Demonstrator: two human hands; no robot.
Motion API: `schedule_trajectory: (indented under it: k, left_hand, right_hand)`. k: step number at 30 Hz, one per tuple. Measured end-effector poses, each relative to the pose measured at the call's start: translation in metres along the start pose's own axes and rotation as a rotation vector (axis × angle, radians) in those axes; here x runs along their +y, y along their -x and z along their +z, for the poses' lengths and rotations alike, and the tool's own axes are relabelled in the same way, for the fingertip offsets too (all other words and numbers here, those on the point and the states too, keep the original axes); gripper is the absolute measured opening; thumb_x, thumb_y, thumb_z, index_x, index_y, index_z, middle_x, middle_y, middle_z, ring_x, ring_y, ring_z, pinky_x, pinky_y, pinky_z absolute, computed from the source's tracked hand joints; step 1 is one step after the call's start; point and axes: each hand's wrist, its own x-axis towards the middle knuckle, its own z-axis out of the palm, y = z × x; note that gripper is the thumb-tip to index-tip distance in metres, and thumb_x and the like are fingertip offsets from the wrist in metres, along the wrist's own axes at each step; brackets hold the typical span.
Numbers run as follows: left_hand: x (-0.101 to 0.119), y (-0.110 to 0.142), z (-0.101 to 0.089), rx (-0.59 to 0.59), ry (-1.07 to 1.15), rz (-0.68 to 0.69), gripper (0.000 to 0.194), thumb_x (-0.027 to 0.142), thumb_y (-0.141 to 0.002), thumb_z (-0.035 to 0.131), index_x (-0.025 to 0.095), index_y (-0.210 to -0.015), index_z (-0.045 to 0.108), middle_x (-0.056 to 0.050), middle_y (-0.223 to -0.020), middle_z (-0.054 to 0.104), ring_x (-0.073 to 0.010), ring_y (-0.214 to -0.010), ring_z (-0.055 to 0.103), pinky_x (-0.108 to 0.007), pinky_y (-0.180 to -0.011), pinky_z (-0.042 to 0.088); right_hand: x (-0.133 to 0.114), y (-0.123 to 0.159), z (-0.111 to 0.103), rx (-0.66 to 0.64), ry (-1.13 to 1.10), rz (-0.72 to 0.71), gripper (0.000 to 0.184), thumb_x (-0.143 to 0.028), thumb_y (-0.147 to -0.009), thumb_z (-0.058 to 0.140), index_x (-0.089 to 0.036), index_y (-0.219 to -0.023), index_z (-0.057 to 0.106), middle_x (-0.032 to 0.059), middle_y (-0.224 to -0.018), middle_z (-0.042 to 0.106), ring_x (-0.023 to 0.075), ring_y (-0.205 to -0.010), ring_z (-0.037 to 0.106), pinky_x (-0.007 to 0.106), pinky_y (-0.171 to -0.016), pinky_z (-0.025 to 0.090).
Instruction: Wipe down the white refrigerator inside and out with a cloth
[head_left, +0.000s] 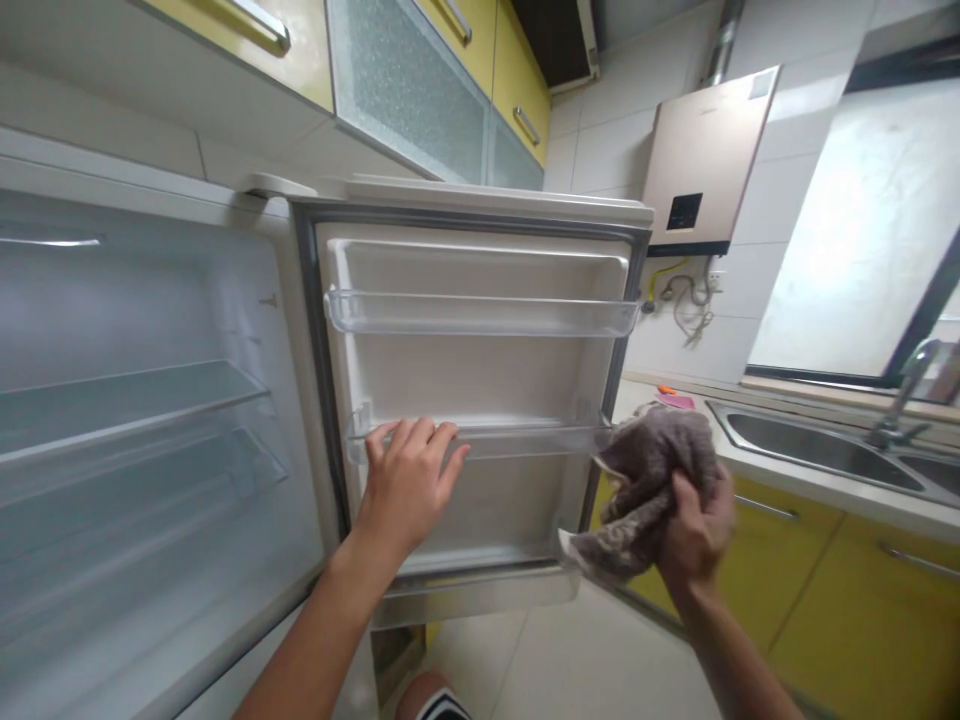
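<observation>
The fridge door (480, 375) stands wide open, its inner side facing me. My left hand (409, 475) is at the left part of the middle clear door shelf (525, 440), fingers bent over its front rim and thumb out to the right. A crumpled grey-brown patterned cloth (652, 480) is bunched in my right hand (697, 520), whose fingers are closed round it. Hand and cloth are slightly blurred, in front of the door's lower right edge. Higher up, another clear shelf (484, 315) spans the door.
Glass shelves (127, 400) cross the fridge interior on the left. To the right are a counter with a steel sink (817, 450), a faucet (896, 410) and yellow cabinets (810, 560). A water heater (705, 160) hangs on the wall; my knee (424, 695) shows below.
</observation>
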Motion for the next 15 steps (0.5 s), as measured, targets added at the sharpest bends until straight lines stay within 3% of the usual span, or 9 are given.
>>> schedule_trajectory:
  k: [2, 3, 5, 7, 8, 11, 13, 15]
  left_hand:
    - [0.002, -0.001, 0.0, -0.017, -0.004, -0.004, 0.025, 0.042, -0.108, 0.049, 0.028, -0.117, 0.067, -0.004, -0.109, 0.074, -0.0299, -0.109, 0.066, -0.055, -0.104, 0.034]
    - [0.002, -0.001, -0.002, -0.026, -0.002, -0.003, 0.025, 0.041, -0.108, 0.049, 0.028, -0.118, 0.067, -0.004, -0.109, 0.075, -0.0298, -0.109, 0.066, -0.055, -0.104, 0.035]
    - [-0.003, 0.001, -0.005, -0.025, 0.007, 0.021, 0.026, 0.039, -0.107, 0.051, 0.028, -0.124, 0.067, -0.006, -0.115, 0.075, -0.0298, -0.112, 0.066, -0.055, -0.106, 0.037]
    - [-0.016, 0.006, -0.007, 0.056, 0.007, 0.012, 0.032, 0.04, -0.104, 0.057, 0.029, -0.133, 0.065, -0.01, -0.132, 0.071, -0.032, -0.126, 0.062, -0.057, -0.112, 0.037]
    - [-0.025, 0.011, -0.007, 0.127, 0.013, -0.032, 0.038, 0.042, -0.102, 0.061, 0.028, -0.137, 0.064, -0.013, -0.143, 0.065, -0.0342, -0.134, 0.057, -0.058, -0.116, 0.036]
    - [-0.054, 0.03, 0.003, 0.321, 0.138, -0.307, 0.068, 0.058, -0.094, 0.069, 0.018, -0.148, 0.056, -0.023, -0.156, 0.053, -0.0409, -0.147, 0.048, -0.061, -0.12, 0.037]
    - [-0.067, 0.043, 0.016, 0.32, 0.294, -0.447, 0.084, 0.065, -0.091, 0.07, 0.012, -0.153, 0.049, -0.027, -0.152, 0.057, -0.0406, -0.144, 0.053, -0.06, -0.118, 0.043]
    - [-0.073, 0.053, 0.028, 0.274, 0.405, -0.482, 0.083, 0.062, -0.093, 0.067, 0.013, -0.157, 0.044, -0.026, -0.154, 0.058, -0.0374, -0.145, 0.054, -0.057, -0.12, 0.045]
  right_hand:
    - [-0.04, -0.032, 0.005, -0.095, 0.054, -0.252, 0.052, -0.052, -0.095, 0.06, -0.021, -0.137, 0.06, 0.0088, -0.119, 0.067, 0.0276, -0.108, 0.063, 0.043, -0.098, 0.049]
    - [-0.059, -0.045, 0.011, -0.261, 0.132, -0.399, 0.049, -0.053, -0.096, 0.059, -0.021, -0.133, 0.062, 0.0096, -0.117, 0.068, 0.028, -0.108, 0.063, 0.042, -0.098, 0.049]
    - [-0.091, -0.064, 0.033, -0.713, 0.376, -0.632, 0.046, -0.06, -0.098, 0.055, -0.02, -0.117, 0.069, 0.0111, -0.107, 0.071, 0.0289, -0.103, 0.065, 0.041, -0.095, 0.048]
    - [-0.113, -0.072, 0.058, -1.093, 0.645, -0.72, 0.056, -0.07, -0.098, 0.048, -0.02, -0.106, 0.071, 0.0119, -0.097, 0.074, 0.0291, -0.094, 0.067, 0.04, -0.088, 0.049]
    - [-0.12, -0.073, 0.069, -1.208, 0.756, -0.73, 0.062, -0.076, -0.098, 0.046, -0.02, -0.103, 0.072, 0.012, -0.093, 0.074, 0.0291, -0.09, 0.068, 0.039, -0.085, 0.049]
    - [-0.137, -0.063, 0.101, -1.348, 0.946, -0.784, 0.076, -0.089, -0.09, 0.045, -0.019, -0.096, 0.072, 0.0129, -0.089, 0.075, 0.0308, -0.084, 0.071, 0.04, -0.081, 0.049]
    - [-0.148, -0.048, 0.123, -1.416, 0.937, -0.86, 0.076, -0.09, -0.088, 0.049, -0.018, -0.095, 0.072, 0.0143, -0.091, 0.076, 0.0322, -0.086, 0.073, 0.041, -0.082, 0.049]
    - [-0.163, -0.023, 0.153, -1.503, 0.859, -0.935, 0.07, -0.083, -0.09, 0.056, -0.016, -0.103, 0.072, 0.0161, -0.101, 0.078, 0.0327, -0.092, 0.074, 0.04, -0.083, 0.05]
